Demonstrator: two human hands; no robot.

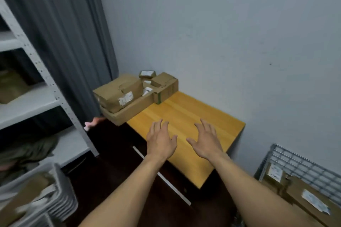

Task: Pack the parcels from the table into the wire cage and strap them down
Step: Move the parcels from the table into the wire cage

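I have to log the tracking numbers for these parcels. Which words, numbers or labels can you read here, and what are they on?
No text is legible.
White label on the large parcel at the far end of the table: too blurred.
White label on the small packet behind it: too blurred.
White labels on the near parcel and far parcel in the wire cage: too blurred.
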